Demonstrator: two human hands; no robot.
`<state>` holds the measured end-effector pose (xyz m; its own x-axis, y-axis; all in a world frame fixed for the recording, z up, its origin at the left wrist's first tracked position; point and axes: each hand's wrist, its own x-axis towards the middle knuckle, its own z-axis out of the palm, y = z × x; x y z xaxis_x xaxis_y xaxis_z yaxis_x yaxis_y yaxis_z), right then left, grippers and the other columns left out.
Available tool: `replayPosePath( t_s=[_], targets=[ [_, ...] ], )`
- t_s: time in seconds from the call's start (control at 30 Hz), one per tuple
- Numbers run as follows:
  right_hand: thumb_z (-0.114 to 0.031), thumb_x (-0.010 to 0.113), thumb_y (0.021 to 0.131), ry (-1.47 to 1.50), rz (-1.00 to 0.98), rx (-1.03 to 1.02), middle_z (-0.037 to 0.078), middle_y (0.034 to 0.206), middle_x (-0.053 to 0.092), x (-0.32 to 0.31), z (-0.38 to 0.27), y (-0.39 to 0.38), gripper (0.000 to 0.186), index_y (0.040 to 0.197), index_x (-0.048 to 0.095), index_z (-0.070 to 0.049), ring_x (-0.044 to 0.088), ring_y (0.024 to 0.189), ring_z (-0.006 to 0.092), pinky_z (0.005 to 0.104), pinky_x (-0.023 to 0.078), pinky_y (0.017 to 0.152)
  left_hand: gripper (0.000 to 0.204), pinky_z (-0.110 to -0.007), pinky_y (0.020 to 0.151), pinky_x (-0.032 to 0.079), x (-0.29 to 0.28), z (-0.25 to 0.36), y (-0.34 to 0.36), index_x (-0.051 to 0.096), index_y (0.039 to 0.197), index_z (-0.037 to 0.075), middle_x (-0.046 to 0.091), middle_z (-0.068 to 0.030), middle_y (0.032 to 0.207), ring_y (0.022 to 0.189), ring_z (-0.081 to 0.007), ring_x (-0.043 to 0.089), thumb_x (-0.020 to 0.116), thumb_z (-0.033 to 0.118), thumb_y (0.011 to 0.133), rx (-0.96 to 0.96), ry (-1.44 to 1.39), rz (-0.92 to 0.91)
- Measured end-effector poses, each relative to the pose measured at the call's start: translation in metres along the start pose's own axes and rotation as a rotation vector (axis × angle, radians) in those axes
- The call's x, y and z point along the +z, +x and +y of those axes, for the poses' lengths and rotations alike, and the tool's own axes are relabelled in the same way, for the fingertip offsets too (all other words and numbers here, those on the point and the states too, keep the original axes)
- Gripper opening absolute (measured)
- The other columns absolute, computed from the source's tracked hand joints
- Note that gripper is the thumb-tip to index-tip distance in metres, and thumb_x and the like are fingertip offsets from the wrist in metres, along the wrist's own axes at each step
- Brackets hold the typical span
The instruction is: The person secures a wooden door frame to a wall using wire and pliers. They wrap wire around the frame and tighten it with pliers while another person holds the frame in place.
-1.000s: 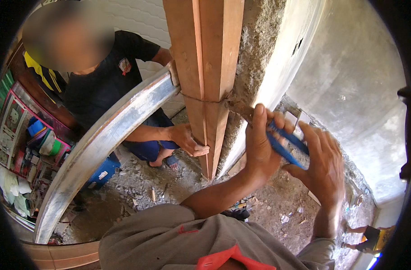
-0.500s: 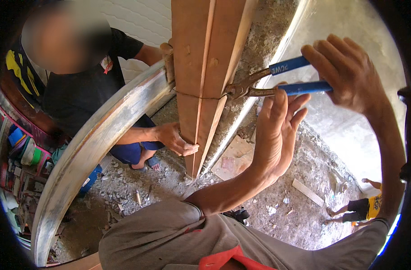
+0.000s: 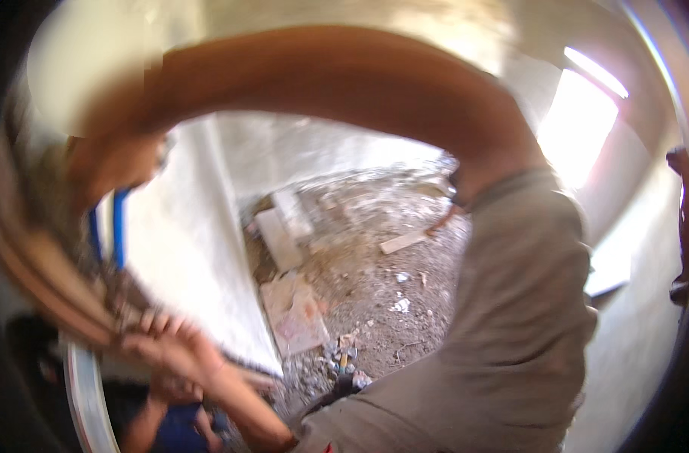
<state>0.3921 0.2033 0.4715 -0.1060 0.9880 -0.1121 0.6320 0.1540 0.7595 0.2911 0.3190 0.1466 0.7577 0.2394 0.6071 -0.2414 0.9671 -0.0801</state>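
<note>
Two handles: blue pliers handles [image 3: 107, 226] are seen as upright streaks at the left, just below the blurred right hand [image 3: 114, 162] and beside the pale wall [image 3: 186, 249]; the tool's head is lost in blur.
Right hand: it is raised at the upper left, closed about the tops of the handles as far as can be made out — the fingers cannot be told apart.
Right arm: the forearm is carried in a wide arch across the top of the view, from the grey sleeve [image 3: 525, 249] at the right over to the hand at the left.
Left hand: the left hand [image 3: 167, 343] is held low at the left, fingers loosely curled and partly spread against the lower end of the wooden piece [image 3: 43, 279]; whether anything is gripped cannot be told.
Left arm: the forearm is run up from the lower edge, bent toward that wood.
Pliers to hands: the handles lie between the two hands — touching the upper one, well above the lower one.
Surroundings: a curved grey metal strip [image 3: 84, 400] is seen at the lower left, with another person's hand [image 3: 171, 389] and blue clothing beside it; rubble, flat stone slabs [image 3: 292, 309] and a wood offcut [image 3: 401, 241] are scattered on the dirt floor.
</note>
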Motion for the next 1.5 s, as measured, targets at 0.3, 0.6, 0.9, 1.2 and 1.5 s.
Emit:
replayPosePath(
  t_s=[0.3, 0.6, 0.9, 1.2, 1.5],
  targets=[
    [-0.021, 0.058, 0.096, -0.134, 0.125, -0.224, 0.015, 0.102, 0.076, 0.026, 0.023, 0.024, 0.021, 0.103, 0.069, -0.005, 0.073, 0.097, 0.0372, 0.0503, 0.059, 0.082, 0.033, -0.022, 0.066, 0.053, -0.015, 0.008, -0.009, 0.057, 0.118, 0.006, 0.062, -0.0015, 0.111, 0.083, -0.0109, 0.058, 0.059, 0.037, 0.106, 0.266, 0.481, 0.144],
    [-0.028, 0.062, 0.084, 0.23, -0.114, 0.184, 0.013, 0.099, 0.077, 0.019, -0.031, -0.028, 0.025, 0.095, 0.076, -0.01, 0.073, 0.097, 0.0339, 0.0495, 0.058, 0.082, 0.03, -0.027, 0.069, 0.051, -0.014, 0.017, -0.007, 0.056, 0.126, 0.01, 0.058, -0.0022, 0.105, 0.081, -0.0146, 0.056, 0.05, 0.035, 0.11, 0.147, 0.405, 0.088],
    [-0.026, 0.071, 0.076, 1.05, -0.136, 0.755, 0.023, 0.071, 0.069, 0.072, -0.127, -0.074, 0.029, 0.084, 0.072, 0.002, 0.071, 0.068, 0.0384, 0.0457, 0.058, 0.069, 0.04, -0.025, 0.062, 0.046, -0.023, -0.005, -0.012, 0.059, 0.109, 0.017, 0.059, 0.0029, 0.091, 0.075, -0.011, 0.054, 0.067, 0.054, 0.096, 0.203, 0.531, 0.506],
    [-0.02, 0.074, 0.082, 1.457, -0.042, 0.949, 0.012, 0.073, 0.067, 0.107, -0.201, -0.059, 0.03, 0.101, 0.071, 0.003, 0.063, 0.065, 0.0202, 0.0369, 0.051, 0.065, 0.044, -0.03, 0.082, 0.052, -0.013, -0.006, -0.035, 0.063, 0.121, 0.005, 0.07, -0.0083, 0.114, 0.104, -0.0177, 0.066, 0.069, 0.043, 0.1, 0.069, 0.86, 0.401],
    [-0.017, 0.074, 0.084, 1.778, 0.289, 1.007, 0.009, 0.076, 0.068, 0.159, -0.27, -0.03, 0.032, 0.109, 0.071, 0.001, 0.062, 0.069, 0.0157, 0.0342, 0.051, 0.067, 0.061, -0.043, 0.108, 0.048, -0.019, -0.013, -0.047, 0.058, 0.131, -0.002, 0.066, -0.0156, 0.128, 0.126, -0.0251, 0.061, 0.074, 0.044, 0.096, 0.04, 1.063, 0.392]
  ],
)
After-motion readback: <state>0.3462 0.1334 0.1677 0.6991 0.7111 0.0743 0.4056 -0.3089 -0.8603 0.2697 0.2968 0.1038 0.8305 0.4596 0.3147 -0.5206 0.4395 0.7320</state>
